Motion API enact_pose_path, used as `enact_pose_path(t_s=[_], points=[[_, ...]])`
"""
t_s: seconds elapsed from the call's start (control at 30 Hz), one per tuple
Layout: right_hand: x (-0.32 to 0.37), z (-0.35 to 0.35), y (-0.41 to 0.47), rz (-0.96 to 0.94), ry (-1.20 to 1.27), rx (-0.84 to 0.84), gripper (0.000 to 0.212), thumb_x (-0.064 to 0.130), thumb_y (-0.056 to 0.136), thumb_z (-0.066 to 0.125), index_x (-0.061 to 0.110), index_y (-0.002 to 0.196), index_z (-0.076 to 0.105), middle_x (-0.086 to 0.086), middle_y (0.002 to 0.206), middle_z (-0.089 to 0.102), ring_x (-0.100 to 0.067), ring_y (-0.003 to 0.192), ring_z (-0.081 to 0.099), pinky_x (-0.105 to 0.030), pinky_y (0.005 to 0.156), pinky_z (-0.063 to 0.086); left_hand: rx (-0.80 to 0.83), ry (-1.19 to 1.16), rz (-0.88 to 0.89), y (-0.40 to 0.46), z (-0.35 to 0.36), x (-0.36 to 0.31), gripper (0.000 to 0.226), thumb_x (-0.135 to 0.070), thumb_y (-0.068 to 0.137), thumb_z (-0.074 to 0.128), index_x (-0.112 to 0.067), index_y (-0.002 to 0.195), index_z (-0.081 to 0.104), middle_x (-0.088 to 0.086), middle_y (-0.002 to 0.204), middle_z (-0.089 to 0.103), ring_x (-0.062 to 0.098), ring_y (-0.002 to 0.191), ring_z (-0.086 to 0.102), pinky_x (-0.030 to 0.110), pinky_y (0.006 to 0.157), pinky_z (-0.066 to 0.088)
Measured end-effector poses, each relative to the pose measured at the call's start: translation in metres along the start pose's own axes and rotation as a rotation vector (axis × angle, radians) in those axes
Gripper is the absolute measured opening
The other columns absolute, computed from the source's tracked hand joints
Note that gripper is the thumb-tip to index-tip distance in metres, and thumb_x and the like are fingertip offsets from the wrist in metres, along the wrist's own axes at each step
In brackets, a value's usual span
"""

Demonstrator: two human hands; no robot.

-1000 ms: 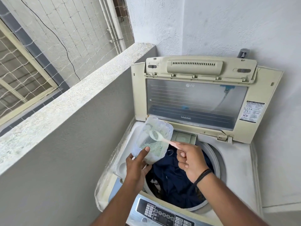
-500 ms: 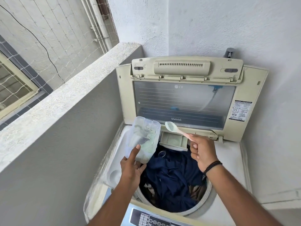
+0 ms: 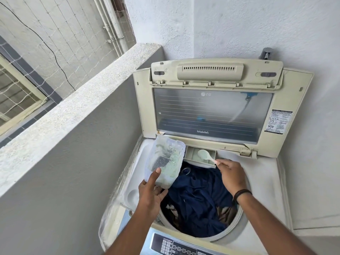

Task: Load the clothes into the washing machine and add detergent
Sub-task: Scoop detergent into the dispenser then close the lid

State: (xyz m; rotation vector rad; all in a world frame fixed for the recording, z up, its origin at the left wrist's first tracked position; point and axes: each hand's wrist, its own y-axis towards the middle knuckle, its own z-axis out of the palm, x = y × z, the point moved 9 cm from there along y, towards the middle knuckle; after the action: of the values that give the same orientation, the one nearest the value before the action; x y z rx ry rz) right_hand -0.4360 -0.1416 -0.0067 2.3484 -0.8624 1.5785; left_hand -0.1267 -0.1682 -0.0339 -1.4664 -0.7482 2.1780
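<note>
The top-loading washing machine point(image 3: 265, 181) stands with its lid point(image 3: 211, 111) raised. Dark blue clothes point(image 3: 200, 199) fill its drum. My left hand point(image 3: 151, 193) grips a clear plastic detergent tub point(image 3: 165, 161) holding pale green powder, tilted over the drum's left rim. My right hand point(image 3: 232, 173) pinches the handle of a small pale spoon point(image 3: 204, 155). The spoon's bowl lies over the pulled-out detergent drawer point(image 3: 191, 155) at the back of the opening.
A grey parapet wall point(image 3: 77, 115) runs close along the machine's left side, with netting beyond it. White walls close off the back and right. The control panel point(image 3: 176, 247) lies at the near edge. A tap point(image 3: 265, 53) sticks out above the lid.
My right hand lifted the spoon out of the tub and carried it right and down onto the detergent drawer. The tub in my left hand stayed about where it was.
</note>
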Motion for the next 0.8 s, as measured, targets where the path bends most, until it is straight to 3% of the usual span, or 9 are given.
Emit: enact_pose_path(t_s=[0.07, 0.2, 0.27, 0.5, 0.67, 0.8], points=[[0.007, 0.001, -0.002, -0.105, -0.157, 0.023, 0.021, 0.018, 0.098, 0.058, 0.017, 0.11, 0.076, -0.003, 0.089, 0.074, -0.024, 0.082, 0.068, -0.041, 0.074, 0.055, -0.002, -0.008, -0.004, -0.001, -0.001, 0.001, 0.104, -0.046, 0.05, 0.093, -0.002, 0.135, 0.052, 0.009, 0.095, 0.065, 0.03, 0.09, 0.072, 0.041, 0.078, 0.06], [0.024, 0.001, -0.008, -0.321, -0.403, 0.018, 0.028, 0.018, 0.099, 0.054, 0.021, 0.122, 0.071, -0.003, 0.1, 0.074, -0.024, 0.088, 0.066, -0.035, 0.075, 0.056, 0.018, -0.013, -0.014, -0.002, 0.0, 0.003, 0.103, -0.047, 0.049, 0.093, -0.009, 0.136, 0.053, 0.014, 0.118, 0.068, 0.031, 0.1, 0.073, 0.04, 0.078, 0.06], [0.032, 0.001, -0.011, -0.42, -0.514, 0.01, 0.03, 0.015, 0.097, 0.055, 0.02, 0.123, 0.07, -0.004, 0.101, 0.073, -0.027, 0.088, 0.066, -0.036, 0.073, 0.057, 0.016, -0.007, -0.012, -0.003, 0.001, 0.003, 0.102, -0.047, 0.048, 0.093, -0.011, 0.135, 0.054, 0.013, 0.12, 0.068, 0.031, 0.102, 0.072, 0.041, 0.08, 0.061], [0.034, 0.012, -0.019, -0.553, -0.826, 0.055, 0.032, 0.021, 0.096, 0.056, 0.027, 0.127, 0.065, 0.002, 0.074, 0.051, -0.022, 0.057, 0.053, -0.037, 0.048, 0.049, 0.019, -0.008, 0.006, -0.008, 0.002, 0.001, 0.1, -0.047, 0.047, 0.091, -0.009, 0.133, 0.056, 0.011, 0.112, 0.069, 0.026, 0.092, 0.075, 0.039, 0.078, 0.061], [0.048, -0.006, -0.022, -0.538, -0.629, -0.006, 0.032, 0.016, 0.096, 0.059, 0.023, 0.126, 0.068, 0.008, 0.073, 0.052, -0.017, 0.057, 0.05, -0.024, 0.048, 0.036, -0.008, -0.012, 0.01, -0.011, -0.004, -0.002, 0.103, -0.046, 0.049, 0.093, -0.011, 0.136, 0.052, 0.015, 0.124, 0.067, 0.029, 0.105, 0.072, 0.04, 0.078, 0.062], [0.056, -0.025, -0.021, -0.266, -0.003, -0.015, 0.024, 0.018, 0.099, 0.059, 0.023, 0.116, 0.073, 0.014, 0.09, 0.07, -0.011, 0.08, 0.064, -0.016, 0.067, 0.048, -0.062, -0.027, 0.02, -0.016, -0.015, -0.002, 0.112, -0.049, 0.045, 0.095, -0.013, 0.14, 0.048, 0.012, 0.119, 0.062, 0.033, 0.113, 0.068, 0.044, 0.085, 0.061]])
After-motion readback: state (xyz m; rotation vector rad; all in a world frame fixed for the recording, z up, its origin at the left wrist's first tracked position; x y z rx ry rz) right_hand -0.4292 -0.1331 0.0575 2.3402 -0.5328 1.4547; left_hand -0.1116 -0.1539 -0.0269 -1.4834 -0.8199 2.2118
